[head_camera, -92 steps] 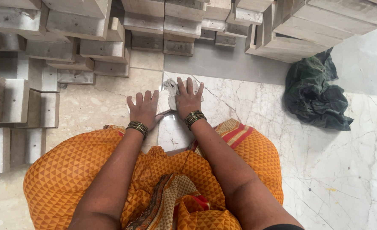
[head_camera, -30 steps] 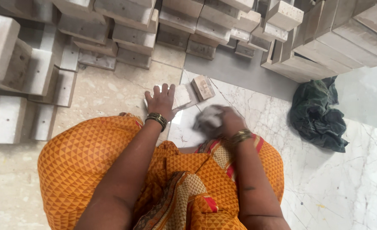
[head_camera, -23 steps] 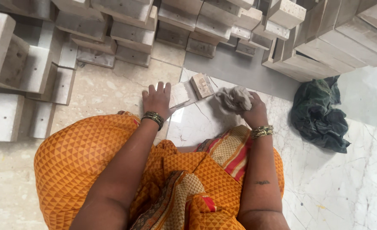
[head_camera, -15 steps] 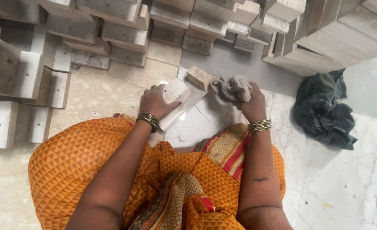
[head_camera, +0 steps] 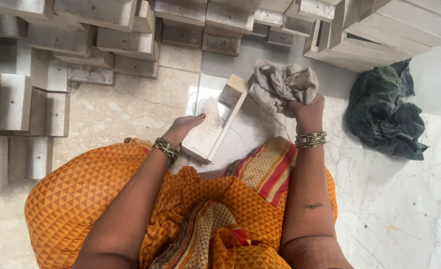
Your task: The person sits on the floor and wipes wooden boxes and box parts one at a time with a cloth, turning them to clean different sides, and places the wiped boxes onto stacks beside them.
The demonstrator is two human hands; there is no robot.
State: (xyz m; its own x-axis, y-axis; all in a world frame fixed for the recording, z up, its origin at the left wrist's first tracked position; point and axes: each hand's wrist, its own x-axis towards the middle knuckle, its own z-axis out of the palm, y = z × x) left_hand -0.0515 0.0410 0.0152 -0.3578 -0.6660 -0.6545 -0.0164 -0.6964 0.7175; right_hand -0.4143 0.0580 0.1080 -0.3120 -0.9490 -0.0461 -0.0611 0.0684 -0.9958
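Left hand [head_camera: 184, 127] was closed on the near end of a pale, channel-shaped stone piece [head_camera: 211, 130], tilted up off the marble floor [head_camera: 404, 199], apparently to turn its faces within reach. Right hand [head_camera: 307, 107] was clenched round a bunched grey rag [head_camera: 284, 82] just beyond the piece's far end, seemingly readied for wiping. Stacked stone blocks [head_camera: 106, 30] ran out of frame above and left; a dark cloth heap [head_camera: 384, 119] lay to the right, contents indistinct.
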